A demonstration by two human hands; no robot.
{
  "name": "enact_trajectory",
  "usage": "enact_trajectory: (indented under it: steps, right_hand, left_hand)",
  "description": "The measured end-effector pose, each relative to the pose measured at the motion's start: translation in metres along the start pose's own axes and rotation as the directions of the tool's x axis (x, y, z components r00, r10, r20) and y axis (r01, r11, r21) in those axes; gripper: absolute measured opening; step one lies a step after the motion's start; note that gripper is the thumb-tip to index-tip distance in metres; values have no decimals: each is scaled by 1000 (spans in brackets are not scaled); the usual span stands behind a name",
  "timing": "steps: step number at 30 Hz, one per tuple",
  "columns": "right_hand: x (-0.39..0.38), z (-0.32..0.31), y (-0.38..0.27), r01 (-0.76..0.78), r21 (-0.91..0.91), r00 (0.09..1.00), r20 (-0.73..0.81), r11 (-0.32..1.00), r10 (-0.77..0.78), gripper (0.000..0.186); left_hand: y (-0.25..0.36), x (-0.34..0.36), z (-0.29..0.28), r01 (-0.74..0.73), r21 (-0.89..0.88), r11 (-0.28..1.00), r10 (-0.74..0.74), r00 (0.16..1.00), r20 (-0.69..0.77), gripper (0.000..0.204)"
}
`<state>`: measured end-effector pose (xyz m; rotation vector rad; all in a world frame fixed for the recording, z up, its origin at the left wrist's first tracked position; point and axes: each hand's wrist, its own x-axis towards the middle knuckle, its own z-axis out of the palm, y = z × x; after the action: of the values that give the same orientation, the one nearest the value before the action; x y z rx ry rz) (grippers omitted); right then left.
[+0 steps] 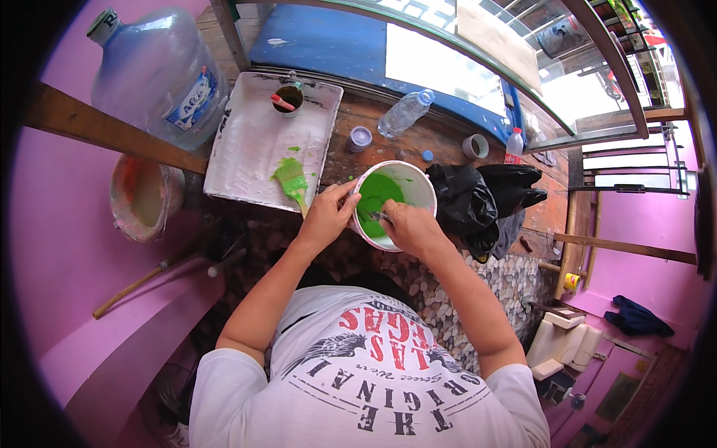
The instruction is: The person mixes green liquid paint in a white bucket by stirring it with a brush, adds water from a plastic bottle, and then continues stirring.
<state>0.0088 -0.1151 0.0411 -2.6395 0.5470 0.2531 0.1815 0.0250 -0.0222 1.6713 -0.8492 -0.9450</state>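
Observation:
A white bucket [423, 188] with bright green paint [379, 191] in its bottom stands in front of me at the table's near edge. My left hand [327, 214] is closed on the left side of its rim, thumb and fingers pinching the wall. My right hand [411, 226] reaches over the near right rim, its fingers closed around a shiny metal tool [376, 216]. The tool's lower end is in the paint, so its kind is hidden. Beside my left hand, a wide paintbrush [291, 178] with green-coated bristles rests on the white paint tray [246, 149], its handle pointing toward me.
A small dark-filled cup [287, 98] sits in the tray. Behind the bucket are a lidded jar [360, 138], a clear plastic bottle [405, 112] and a blue cap [427, 155]. Black plastic bags [467, 198] lie right of it. A large water jug [160, 75] stands far left.

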Motion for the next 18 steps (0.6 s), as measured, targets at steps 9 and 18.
enact_trajectory:
  steps: [9,18]
  right_hand:
    - [1,-8,27,-152,-120,975,-180,981,129,19]
    - [12,14,4,51,-17,982,-180,999,-54,16]
  left_hand:
    - [-4,2,1,-20,10,1000,20,1000,-3,40]
    - [11,3,-3,-10,83,997,13,999,-30,42]
